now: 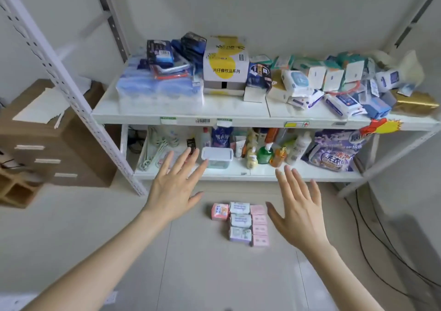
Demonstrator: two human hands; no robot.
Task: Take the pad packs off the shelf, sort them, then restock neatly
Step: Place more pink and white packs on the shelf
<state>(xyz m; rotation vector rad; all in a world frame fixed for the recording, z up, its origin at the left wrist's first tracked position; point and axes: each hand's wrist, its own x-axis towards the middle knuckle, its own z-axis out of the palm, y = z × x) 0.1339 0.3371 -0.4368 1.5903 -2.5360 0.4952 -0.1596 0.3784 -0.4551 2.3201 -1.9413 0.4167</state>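
Two hands empty, fingers spread: my left hand (175,184), right hand (299,210) | pink, white and lilac pad packs (240,222) in rows on grey tiled floor (95,227) | white metal shelf (214,116) behind

One view only, head-worn, wide-angle. Faces forward, tilted down. Shelf (238,119) fills the upper half, seen from the front and above, top surfaces of both tiers visible. Floor (95,239) fills the lower half, below the lens. Forearms enter from both bottom corners. Left hand (174,186) and right hand (298,213) sit mid-frame, close to camera. Uprights (71,91) lean outward toward frame edges.
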